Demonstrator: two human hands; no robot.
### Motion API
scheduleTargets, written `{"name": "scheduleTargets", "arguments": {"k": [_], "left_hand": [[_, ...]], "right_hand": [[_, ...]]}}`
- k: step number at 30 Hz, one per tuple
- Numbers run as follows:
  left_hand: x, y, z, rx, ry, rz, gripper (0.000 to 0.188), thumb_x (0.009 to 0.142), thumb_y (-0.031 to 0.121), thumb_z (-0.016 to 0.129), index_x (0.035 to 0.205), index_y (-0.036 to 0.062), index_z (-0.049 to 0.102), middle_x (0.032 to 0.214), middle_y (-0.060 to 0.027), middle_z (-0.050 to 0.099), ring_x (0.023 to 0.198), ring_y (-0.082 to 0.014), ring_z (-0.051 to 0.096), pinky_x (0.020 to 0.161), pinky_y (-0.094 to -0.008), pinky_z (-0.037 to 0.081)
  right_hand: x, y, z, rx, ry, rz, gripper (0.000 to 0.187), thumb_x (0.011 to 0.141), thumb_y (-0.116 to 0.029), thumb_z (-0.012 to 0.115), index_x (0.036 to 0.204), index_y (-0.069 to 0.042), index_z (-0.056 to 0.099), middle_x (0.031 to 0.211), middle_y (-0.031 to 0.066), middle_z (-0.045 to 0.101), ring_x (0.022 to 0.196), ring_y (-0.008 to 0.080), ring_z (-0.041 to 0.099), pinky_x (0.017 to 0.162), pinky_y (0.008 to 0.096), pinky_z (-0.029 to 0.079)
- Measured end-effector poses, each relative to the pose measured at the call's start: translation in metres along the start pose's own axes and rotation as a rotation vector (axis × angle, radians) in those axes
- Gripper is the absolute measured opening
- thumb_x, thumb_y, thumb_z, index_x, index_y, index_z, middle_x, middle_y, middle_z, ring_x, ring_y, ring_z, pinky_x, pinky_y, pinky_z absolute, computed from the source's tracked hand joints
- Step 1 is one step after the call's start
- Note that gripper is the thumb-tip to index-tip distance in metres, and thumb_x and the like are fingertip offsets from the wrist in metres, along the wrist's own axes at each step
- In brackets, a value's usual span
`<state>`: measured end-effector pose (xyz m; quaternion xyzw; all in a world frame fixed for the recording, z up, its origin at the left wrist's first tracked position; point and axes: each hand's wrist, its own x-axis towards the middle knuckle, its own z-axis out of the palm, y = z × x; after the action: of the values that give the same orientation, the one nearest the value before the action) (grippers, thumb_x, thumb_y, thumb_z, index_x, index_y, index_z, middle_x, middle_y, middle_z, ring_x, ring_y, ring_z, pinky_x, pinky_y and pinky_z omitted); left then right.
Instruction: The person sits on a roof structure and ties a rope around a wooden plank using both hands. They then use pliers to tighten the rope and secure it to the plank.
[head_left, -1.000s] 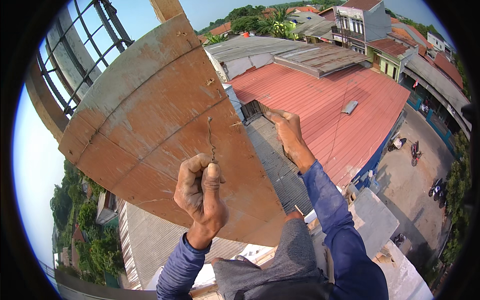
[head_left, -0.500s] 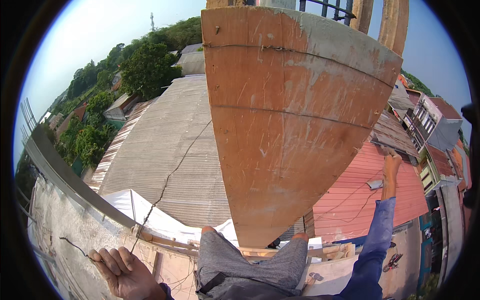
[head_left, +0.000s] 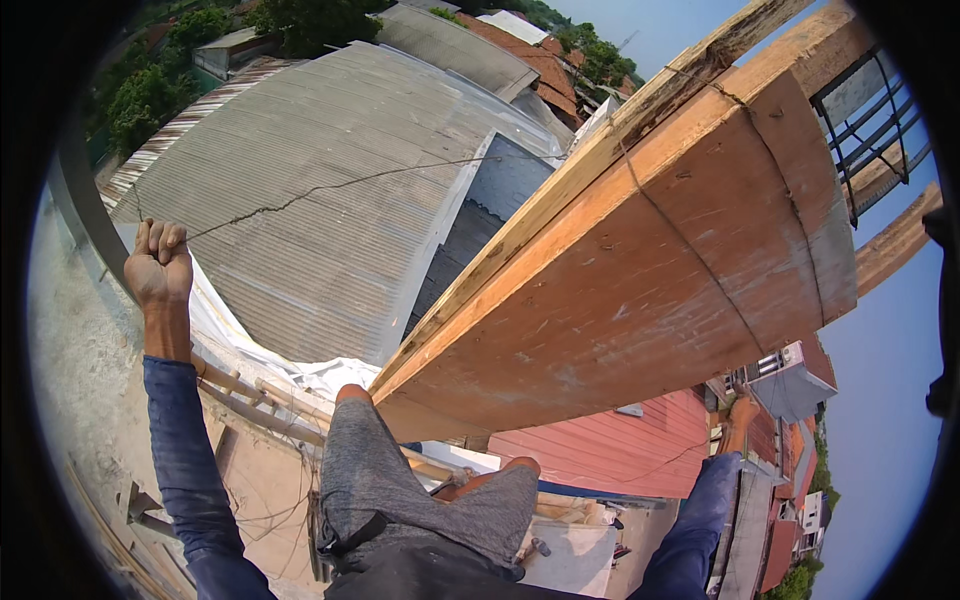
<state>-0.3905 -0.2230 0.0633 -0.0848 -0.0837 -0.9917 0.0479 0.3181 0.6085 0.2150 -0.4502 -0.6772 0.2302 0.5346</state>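
My left hand [head_left: 160,262] is raised at the left and closed in a fist around a twisted wire [head_left: 330,188]. A short bent end sticks up above the fist. From there the wire stretches right to the side of a tall formwork panel [head_left: 600,290] of orange-brown plywood. Other wires are wrapped across this panel, and a wooden batten [head_left: 520,215] runs along its left edge. My right hand [head_left: 740,412] is beside the panel's right edge, fingers curled; what they grip, if anything, is hidden.
Steel reinforcing bars [head_left: 875,130] stick out at the panel's top. Below lie a grey corrugated roof [head_left: 290,190] and a red metal roof [head_left: 610,450], far beneath me. Bamboo poles [head_left: 265,400] and a white sheet [head_left: 340,375] are near my knees. A concrete ledge [head_left: 75,330] is at left.
My left hand has risen from the lower left with the wire, which now stretches more level. The view has tilted, so the panel leans to the right and its left side shows. My right hand appears lower.
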Motion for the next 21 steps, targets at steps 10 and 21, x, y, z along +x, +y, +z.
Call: {"name": "scheduleTargets", "arguments": {"k": [10, 21], "left_hand": [[0.075, -0.040, -0.028, -0.017, 0.212, 0.033, 0.023, 0.106, 0.008, 0.045, 0.083, 0.0045, 0.045, 0.062, 0.0004, 0.029, 0.050, -0.0131, 0.025, 0.060, -0.0319, 0.041], [0.098, -0.062, 0.006, -0.025, 0.222, 0.028, 0.033, 0.109, 0.013, 0.041, 0.076, 0.0102, 0.037, 0.061, 0.0011, 0.028, 0.048, -0.0133, 0.023, 0.060, -0.0322, 0.041]], "right_hand": [[-0.015, -0.049, 0.009, -0.148, 0.054, 0.003, 0.025, 0.089, 0.001, 0.060, 0.104, 0.015, 0.074, 0.096, 0.0186, 0.075, 0.083, 0.0223, 0.071, 0.078, 0.0339, 0.056], [-0.012, -0.050, 0.005, -0.191, 0.096, -0.040, 0.028, 0.088, 0.006, 0.051, 0.099, 0.017, 0.074, 0.097, 0.0221, 0.075, 0.088, 0.0242, 0.072, 0.084, 0.0335, 0.057]]}}
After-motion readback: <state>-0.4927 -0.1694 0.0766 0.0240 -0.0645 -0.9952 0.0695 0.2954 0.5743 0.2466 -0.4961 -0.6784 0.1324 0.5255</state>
